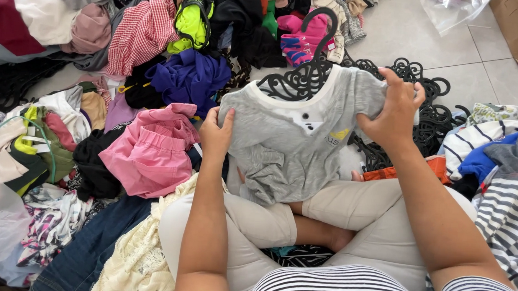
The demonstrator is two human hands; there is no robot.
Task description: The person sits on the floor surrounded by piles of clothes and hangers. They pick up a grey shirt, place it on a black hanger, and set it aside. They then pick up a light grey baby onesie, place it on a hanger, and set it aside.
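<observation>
Two hands: both grip one small grey T-shirt (294, 144), held up over the person's crossed legs.
Left hand (215, 134): fingers curled onto the shirt's left sleeve edge, thumb on the front, pinching the cloth.
Right hand (394, 111): closed over the shirt's right shoulder, fingers wrapped across the top, thumb underneath.
Grey T-shirt: white collar band and a small yellow mark on the chest; it hangs on a black ornate plastic hanger (307, 71) whose hook rises above the neckline. The shirt spans between the two hands, its hem crumpled just above the knees.
Behind the shirt: a pile of more black hangers (427, 89) on the tiled floor (470, 68).
Left of the left hand: a pink garment (149, 151), just beside the forearm; a blue-purple garment (189, 77) farther up.
Right side: striped clothing (506, 211) beside the right arm.
</observation>
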